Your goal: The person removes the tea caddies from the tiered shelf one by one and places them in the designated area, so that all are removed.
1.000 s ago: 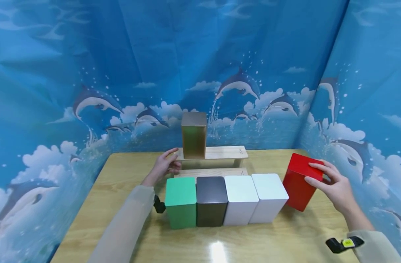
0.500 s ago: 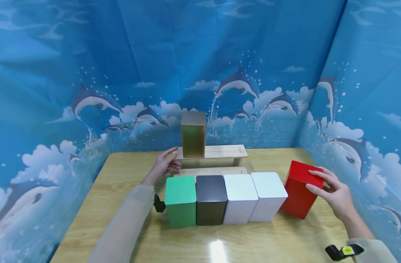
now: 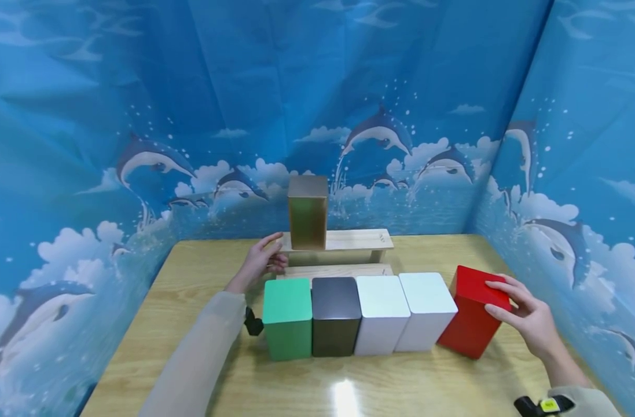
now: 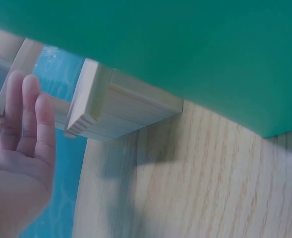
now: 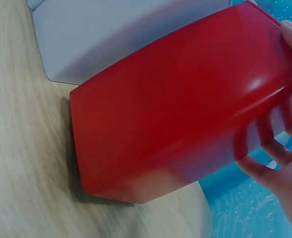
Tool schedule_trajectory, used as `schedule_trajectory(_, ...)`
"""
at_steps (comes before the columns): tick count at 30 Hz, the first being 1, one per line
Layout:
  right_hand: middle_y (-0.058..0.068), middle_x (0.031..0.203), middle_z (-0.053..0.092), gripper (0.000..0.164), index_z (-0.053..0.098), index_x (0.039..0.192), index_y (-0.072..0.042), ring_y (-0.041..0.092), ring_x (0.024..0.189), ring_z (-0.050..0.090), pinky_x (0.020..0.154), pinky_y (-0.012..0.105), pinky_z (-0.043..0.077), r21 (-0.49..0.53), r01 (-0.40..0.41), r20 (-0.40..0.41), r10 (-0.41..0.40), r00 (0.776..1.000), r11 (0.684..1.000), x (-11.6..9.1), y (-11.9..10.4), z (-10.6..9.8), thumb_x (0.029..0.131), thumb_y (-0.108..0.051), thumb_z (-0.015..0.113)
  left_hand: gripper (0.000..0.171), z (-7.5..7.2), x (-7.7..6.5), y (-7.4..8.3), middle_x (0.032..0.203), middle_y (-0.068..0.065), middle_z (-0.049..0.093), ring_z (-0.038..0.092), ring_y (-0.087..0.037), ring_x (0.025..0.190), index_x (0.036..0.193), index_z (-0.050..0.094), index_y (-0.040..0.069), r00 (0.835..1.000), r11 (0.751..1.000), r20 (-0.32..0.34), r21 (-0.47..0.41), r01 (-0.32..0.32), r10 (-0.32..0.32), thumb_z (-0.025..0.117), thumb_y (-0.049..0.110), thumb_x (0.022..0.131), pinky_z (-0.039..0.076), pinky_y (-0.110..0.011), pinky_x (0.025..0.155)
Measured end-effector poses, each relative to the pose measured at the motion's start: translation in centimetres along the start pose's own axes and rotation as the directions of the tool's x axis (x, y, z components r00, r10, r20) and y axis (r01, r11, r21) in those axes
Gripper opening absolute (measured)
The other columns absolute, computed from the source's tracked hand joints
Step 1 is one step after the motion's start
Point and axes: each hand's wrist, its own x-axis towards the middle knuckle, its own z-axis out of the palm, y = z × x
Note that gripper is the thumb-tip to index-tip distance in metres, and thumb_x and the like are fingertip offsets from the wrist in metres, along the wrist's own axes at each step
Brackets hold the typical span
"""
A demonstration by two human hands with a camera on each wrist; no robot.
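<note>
My right hand [image 3: 528,318] grips the upper end of a glossy red box [image 3: 470,315], thumb on one side and fingers on the other. This box is just right of two white boxes [image 3: 382,298]; whether its base touches the table is hard to tell. Left of the white ones stand a black box [image 3: 335,301] and a green box [image 3: 287,304], forming one row. My left hand [image 3: 260,260] is at the left end of a two-step wooden shelf [image 3: 359,239], its fingers fairly straight against the upper plank. On that plank a gold-brown box [image 3: 308,217] stands upright.
The row of boxes stands in front of the shelf and hides part of its lower plank [image 3: 338,271]. A green box [image 4: 210,59] fills the top of the left wrist view. Blue dolphin-print cloth [image 3: 234,116] walls in the wooden table [image 3: 400,382].
My right hand has brought the red box down and nearer to me, closer beside the right-hand white box. The left hand and the other boxes have stayed put.
</note>
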Motion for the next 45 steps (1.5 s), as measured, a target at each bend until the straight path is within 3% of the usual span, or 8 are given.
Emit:
schedule_trajectory(6,0.000,0.136,0.037,0.047,0.049,0.131,0.002,0.005,0.116,0.036,0.068,0.019,0.054,0.102,-0.001,0.019,-0.001,1.000,0.995,-0.3,0.0,0.1,0.086,0.006,0.060,0.047,-0.2,0.4,-0.5,0.083,-0.011,0.067,0.066,-0.019,0.071,0.142,0.039,0.019,1.000,1.000,-0.012,-0.002,-0.015,0.015,0.050,0.029,0.097,0.055,-0.041,0.071)
schedule_trajectory(11,-0.002,0.137,0.036,0.048,0.048,0.131,0.002,0.006,0.116,0.037,0.067,0.020,0.054,0.112,-0.007,0.042,0.002,0.999,0.994,-0.7,0.3,0.0,0.085,0.008,0.060,0.047,-0.2,0.3,-0.5,0.083,-0.012,0.067,0.066,-0.020,0.071,0.142,0.039,0.018,1.000,1.000,-0.013,0.002,-0.017,0.017,0.049,0.028,0.098,0.056,-0.041,0.070)
schedule_trajectory(18,0.000,0.140,0.032,0.050,0.046,0.129,0.007,0.009,0.117,0.037,0.069,0.024,0.055,0.214,0.043,0.146,-0.076,0.986,0.976,-0.8,0.4,-0.3,0.082,0.017,0.056,0.045,0.0,0.5,-0.5,0.081,-0.011,0.067,0.066,-0.022,0.072,0.140,0.042,0.020,1.000,1.000,-0.026,0.005,-0.008,0.008,0.051,0.029,0.097,0.056,-0.043,0.070)
schedule_trajectory(29,0.006,0.149,0.022,0.054,0.040,0.135,0.005,0.005,0.123,0.030,0.073,0.030,0.055,0.124,0.030,0.295,-0.066,0.953,0.992,0.1,0.3,-1.1,0.084,0.012,0.057,0.044,0.0,0.5,-0.4,0.084,-0.013,0.067,0.066,-0.021,0.072,0.139,0.043,0.020,0.999,1.000,-0.048,0.010,0.008,-0.007,0.052,0.029,0.096,0.055,-0.043,0.072)
schedule_trajectory(38,-0.007,0.140,0.032,0.049,0.048,0.130,0.004,0.000,0.117,0.035,0.070,0.025,0.055,0.006,0.068,0.235,-0.067,0.970,0.998,0.0,0.1,-1.5,0.083,0.008,0.061,0.044,0.0,0.4,-0.7,0.083,-0.012,0.067,0.065,-0.021,0.071,0.139,0.043,0.021,0.999,1.000,-0.048,0.016,0.004,-0.003,0.052,0.029,0.096,0.056,-0.040,0.069)
schedule_trajectory(45,-0.007,0.142,0.032,0.048,0.047,0.130,0.004,-0.003,0.118,0.036,0.070,0.026,0.055,0.034,0.063,0.253,-0.069,0.965,0.997,0.0,0.2,-1.8,0.084,0.010,0.059,0.045,-0.1,0.6,-0.7,0.087,-0.018,0.066,0.066,-0.021,0.070,0.139,0.043,0.020,0.999,1.000,-0.036,-0.002,-0.004,0.004,0.052,0.029,0.096,0.056,-0.041,0.069)
